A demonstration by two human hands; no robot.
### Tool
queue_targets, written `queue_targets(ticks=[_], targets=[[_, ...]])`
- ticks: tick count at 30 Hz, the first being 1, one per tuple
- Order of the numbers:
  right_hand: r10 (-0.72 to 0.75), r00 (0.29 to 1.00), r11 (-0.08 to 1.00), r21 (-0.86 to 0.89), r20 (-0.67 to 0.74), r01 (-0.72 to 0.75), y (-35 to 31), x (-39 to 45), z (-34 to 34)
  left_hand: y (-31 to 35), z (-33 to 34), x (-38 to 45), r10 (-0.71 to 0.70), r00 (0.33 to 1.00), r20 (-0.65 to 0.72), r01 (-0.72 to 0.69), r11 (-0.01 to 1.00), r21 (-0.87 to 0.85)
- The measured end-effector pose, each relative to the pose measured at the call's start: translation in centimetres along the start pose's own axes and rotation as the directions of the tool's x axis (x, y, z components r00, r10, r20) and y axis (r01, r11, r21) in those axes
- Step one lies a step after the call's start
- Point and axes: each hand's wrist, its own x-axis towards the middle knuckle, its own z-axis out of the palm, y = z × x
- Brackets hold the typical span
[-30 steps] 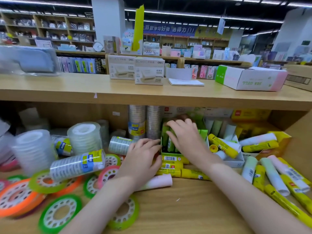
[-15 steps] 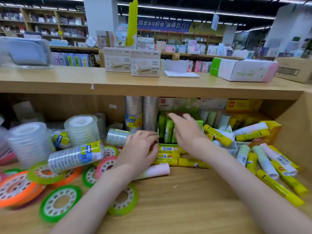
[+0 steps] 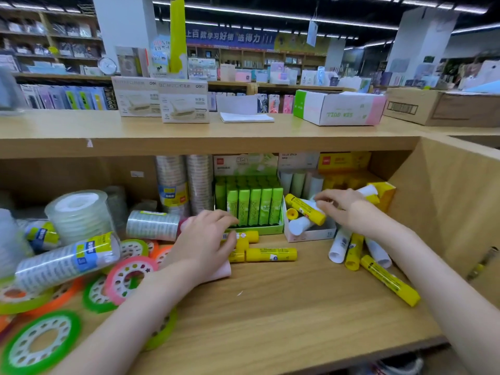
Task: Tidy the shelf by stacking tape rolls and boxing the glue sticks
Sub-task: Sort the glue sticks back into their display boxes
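A green box point(image 3: 257, 230) at the back of the shelf holds upright green glue sticks point(image 3: 254, 205). My left hand point(image 3: 201, 243) lies at its front left corner, thumb and fingers pinching a yellow glue stick point(image 3: 247, 235) that lies among others point(image 3: 270, 254). My right hand point(image 3: 345, 209) reaches over the white box point(image 3: 311, 235), its fingertips closing on a white glue stick point(image 3: 315, 203) beside a yellow one point(image 3: 305, 209). Wrapped tape rolls point(image 3: 67, 258) and flat coloured tape rolls point(image 3: 130, 274) lie jumbled on the left.
Loose glue sticks point(image 3: 351, 251) and a long yellow one point(image 3: 389, 284) lie at the right, near a tipped yellow box point(image 3: 384, 189). Tall tape stacks point(image 3: 173, 185) stand at the back. The shelf's side wall point(image 3: 446, 212) closes off the right. An upper shelf point(image 3: 189, 143) overhangs.
My right hand has moved right, from the green box to the white box. My left hand has stayed on the yellow glue sticks.
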Motion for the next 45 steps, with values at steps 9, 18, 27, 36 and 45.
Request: queue_targets(ticks=[9,18,27,36,45], targets=[[0.022,1.000,0.999,-0.049,-0.005,-0.023,-0.7,0.5,0.6,0.0,0.0,-0.3,-0.032,0.998,0.054,0.033,0.999,-0.003],[-0.195,0.969,0.970,0.119,-0.154,0.214,2.9,-0.5,0.3,-0.2,0.2,-0.3,-0.015,0.999,0.048,0.015,1.000,-0.006],[-0.169,0.903,0.972,0.086,-0.395,0.220,2.4,-0.5,-2.2,-0.5,0.3,-0.4,-0.008,0.999,0.045,0.009,0.999,-0.031],[0.091,0.987,0.122,0.986,-0.129,0.117,-5.0,-3.3,-1.0,-1.2,-1.1,-0.4,-0.160,0.958,-0.238,0.095,0.961,-0.262],[-0.174,0.965,0.676,0.690,-0.194,0.260,-9.6,-1.7,3.0,-1.1,-1.8,0.3,-0.415,0.905,0.096,0.232,0.290,-0.928]])
